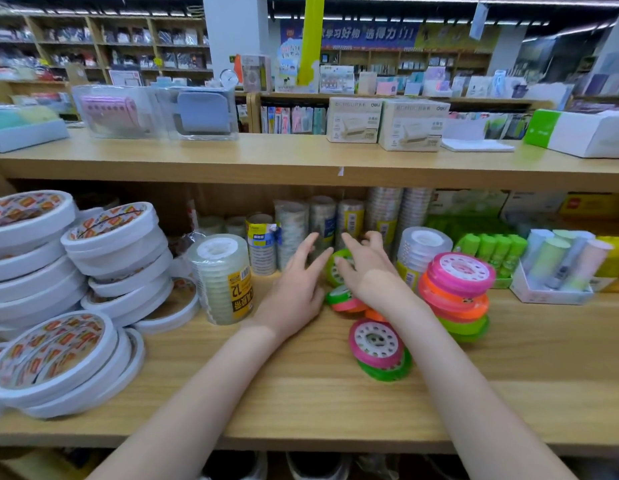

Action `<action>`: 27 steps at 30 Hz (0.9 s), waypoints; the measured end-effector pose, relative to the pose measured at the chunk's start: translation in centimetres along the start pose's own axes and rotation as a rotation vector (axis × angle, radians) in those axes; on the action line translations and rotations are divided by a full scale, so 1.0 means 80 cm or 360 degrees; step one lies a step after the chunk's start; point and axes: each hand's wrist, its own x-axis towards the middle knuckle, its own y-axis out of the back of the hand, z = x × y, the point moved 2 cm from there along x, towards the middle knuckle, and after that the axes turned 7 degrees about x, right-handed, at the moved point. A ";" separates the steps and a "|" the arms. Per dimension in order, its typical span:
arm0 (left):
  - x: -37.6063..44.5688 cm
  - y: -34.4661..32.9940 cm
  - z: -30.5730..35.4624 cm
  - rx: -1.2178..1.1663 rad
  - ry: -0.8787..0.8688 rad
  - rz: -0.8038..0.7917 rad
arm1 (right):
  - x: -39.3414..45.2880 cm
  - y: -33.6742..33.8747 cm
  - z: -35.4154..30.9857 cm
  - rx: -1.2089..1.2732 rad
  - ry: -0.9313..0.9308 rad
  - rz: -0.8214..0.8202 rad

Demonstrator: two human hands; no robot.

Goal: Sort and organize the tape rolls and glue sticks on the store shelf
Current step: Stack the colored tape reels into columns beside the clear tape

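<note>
Both hands are extended over the wooden shelf [301,403]. The left hand [294,289] is held with fingers straight and spread apart, gripping nothing. The right hand [367,271] is laid over a green tape roll [336,270]; its fingers are spread, and whether the roll is clamped cannot be told. A stack of neon tape rolls [457,292] is located just beside the right wrist. A shrink-wrapped tube of clear tape [223,278], marked "12" on a yellow label, is positioned left of the left hand. Green glue sticks [491,251] are stored at right. Above, two boxes [387,121] are marked "deli".
</note>
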 end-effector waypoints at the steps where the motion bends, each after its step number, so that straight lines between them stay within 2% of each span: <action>1: 0.000 0.001 -0.002 0.0010 -0.0006 0.0097 | -0.002 0.001 0.001 0.0005 0.0015 0.0000; 3: -0.003 0.006 -0.008 0.0031 0.0104 0.0317 | -0.006 0.003 0.003 0.0007 0.0075 0.0035; 5: -0.008 0.010 -0.013 0.0008 0.0251 0.0416 | -0.010 0.005 0.004 0.0006 0.0162 0.0118; 7: -0.009 0.009 -0.014 0.0070 0.0288 0.0336 | -0.012 0.003 0.004 -0.0043 0.0188 0.0177; 11: -0.002 0.004 -0.013 0.0210 0.0317 0.0158 | -0.006 -0.002 0.002 -0.0233 0.0048 0.0147; 17: -0.004 0.004 -0.013 0.0399 0.0403 0.0177 | -0.002 -0.004 -0.003 -0.0287 -0.0032 0.0095; 22: -0.006 0.009 -0.008 0.0391 0.0476 0.0180 | 0.006 -0.005 -0.010 -0.0315 -0.0149 0.0026; 27: -0.006 0.015 -0.009 0.0270 0.0472 0.0183 | 0.009 -0.010 -0.009 -0.0357 -0.0130 0.0051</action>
